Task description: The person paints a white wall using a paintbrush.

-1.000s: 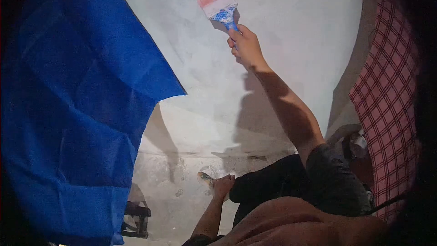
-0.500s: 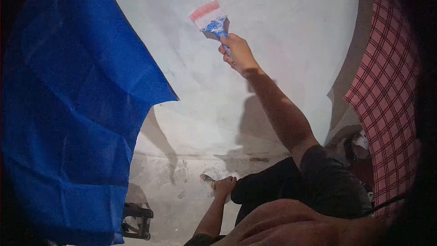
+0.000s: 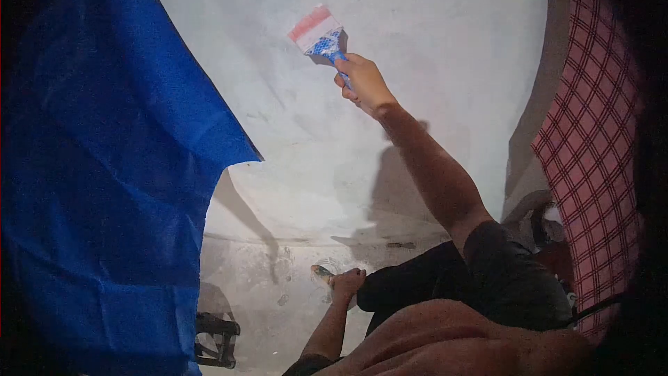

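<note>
My right hand [image 3: 364, 82] is closed around the blue handle of a wide putty knife [image 3: 317, 30], whose flared head is white with a pinkish band along its edge. The head lies against or very near the pale wall [image 3: 445, 56], tilted up to the left. Low in the view, my left hand [image 3: 348, 283] is closed on a small tool [image 3: 322, 273] with a greenish-brown end. The exact kind of that tool is too small to tell. A faint whitish round shape shows beside it near the floor.
Blue cloth [image 3: 104, 167] hangs along the left side, and red checked cloth [image 3: 598, 139] along the right. A dark plastic frame [image 3: 218, 339] stands on the floor [image 3: 257, 320] at lower left. My bent knee [image 3: 403, 278] is close to the wall's base.
The view has shifted slightly, so the blue cloth sits a little further left. My right hand and the putty knife have barely moved on the wall; both hands keep their hold.
</note>
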The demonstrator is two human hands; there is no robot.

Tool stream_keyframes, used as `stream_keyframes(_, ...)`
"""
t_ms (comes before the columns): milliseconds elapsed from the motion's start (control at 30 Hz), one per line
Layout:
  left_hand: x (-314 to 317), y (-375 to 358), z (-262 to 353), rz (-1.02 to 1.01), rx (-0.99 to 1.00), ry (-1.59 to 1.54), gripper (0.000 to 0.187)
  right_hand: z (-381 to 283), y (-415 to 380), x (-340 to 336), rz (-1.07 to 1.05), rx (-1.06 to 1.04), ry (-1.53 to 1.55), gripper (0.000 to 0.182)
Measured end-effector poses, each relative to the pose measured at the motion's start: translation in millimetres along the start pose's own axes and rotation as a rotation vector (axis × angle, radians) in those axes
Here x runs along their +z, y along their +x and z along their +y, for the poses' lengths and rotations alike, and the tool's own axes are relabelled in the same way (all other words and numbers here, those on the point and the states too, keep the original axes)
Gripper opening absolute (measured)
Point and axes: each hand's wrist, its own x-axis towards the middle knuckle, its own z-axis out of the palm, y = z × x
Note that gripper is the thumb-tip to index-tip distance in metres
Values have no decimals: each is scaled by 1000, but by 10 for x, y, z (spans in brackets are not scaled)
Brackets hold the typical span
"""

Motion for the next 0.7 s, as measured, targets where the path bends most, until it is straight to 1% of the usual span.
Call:
stream_keyframes(33,93,46,-14,1,-2,9,42,0,0,-40,19,-1,-17,26)
stream_keyframes(67,252,119,-43,-7,-68,-51,42,-3,0,-90,19,-5,-9,26)
stream_keyframes(100,246,132,-12,-13,-135,-116,41,-7,-11,-106,29,3,-29,26)
stream_keyframes(267,206,97,-57,14,-112,-137,44,11,-23,-1,54,8,-57,28)
stream_keyframes(367,326,137,-183,4,-113,-168,46,62,44,12,80,6,-22,28)
stream_keyframes(433,477,240,-252,-14,-113,-179,46,-3,-40,-71,11,33,4,27)
stream_keyframes(467,563,269,-315,14,-93,-125,46,2,-28,-74,20,37,0,27)
stream_keyframes(533,498,241,-340,37,-66,-67,46,25,49,-63,26,46,-8,27)
stream_keyframes(600,458,262,-343,-41,-153,-61,46,40,48,-80,32,55,-6,28)
stream_keyframes(633,441,259,-364,-40,-148,-62,46,27,53,-53,29,64,-6,29)
stream_keyframes(700,367,256,-387,-35,-145,-166,45,-12,-10,-82,30,66,-25,29)
